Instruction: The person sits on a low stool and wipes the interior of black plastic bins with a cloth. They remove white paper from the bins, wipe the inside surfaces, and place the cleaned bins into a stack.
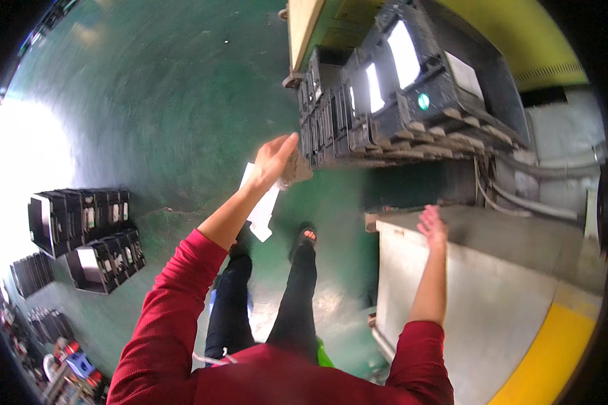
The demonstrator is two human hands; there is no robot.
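My left hand [275, 160] reaches forward beside the near end of a row of stacked black plastic crates [358, 111]. Its fingers are closed round a brownish, partly see-through bundle [292, 173], blurred and half hidden by the hand. A white sheet of paper [262, 214] shows below the same wrist; whether the hand grips it too, I cannot tell. My right hand [434, 226], with fingers apart and nothing in it, is over the edge of a pale metal cabinet [452, 270].
More black crates [81, 216] stand in stacks on the green floor [162, 101] at left. Grey hoses [534, 192] run behind the cabinet, which has a yellow edge [540, 358]. A yellow-green machine [527, 40] rises at upper right. Mixed items [74, 364] lie at lower left.
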